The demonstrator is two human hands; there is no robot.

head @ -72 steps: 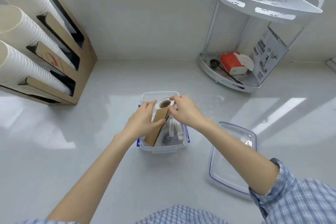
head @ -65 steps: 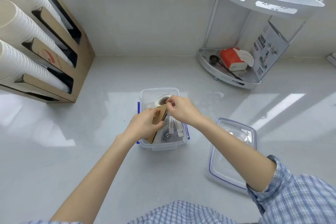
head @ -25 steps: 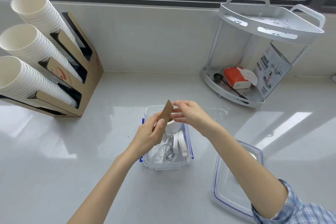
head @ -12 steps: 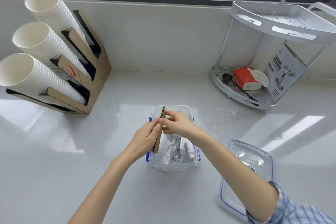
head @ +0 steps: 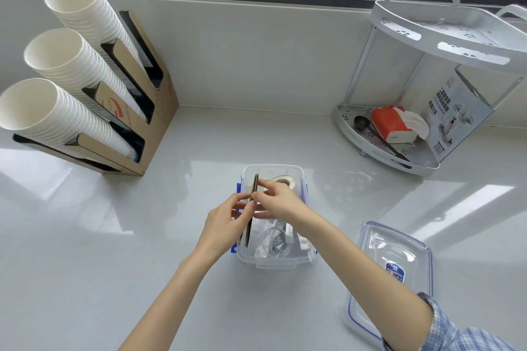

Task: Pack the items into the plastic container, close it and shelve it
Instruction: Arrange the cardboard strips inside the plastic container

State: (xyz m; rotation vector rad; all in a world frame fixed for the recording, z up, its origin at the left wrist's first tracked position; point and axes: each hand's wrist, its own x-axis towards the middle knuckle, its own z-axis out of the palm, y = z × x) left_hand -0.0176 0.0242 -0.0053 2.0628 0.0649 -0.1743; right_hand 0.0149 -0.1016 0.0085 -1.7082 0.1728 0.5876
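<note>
1. The left hand (head: 225, 222) and right hand (head: 275, 201) pinch a cardboard piece (head: 251, 214) on edge, upright.
2. It stands inside the open container (head: 273, 261), along its left wall.
3. The lid (head: 395, 262) lies right of it.

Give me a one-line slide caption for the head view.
Both hands stand a brown cardboard piece on edge in the open plastic container; lid lies beside it.

Three stacks of white paper cups (head: 65, 65), one clear plastic container (head: 273, 259), one clear blue-rimmed lid (head: 390, 271), one two-tier white corner rack (head: 445, 37), and two bare hands share the counter.
</note>
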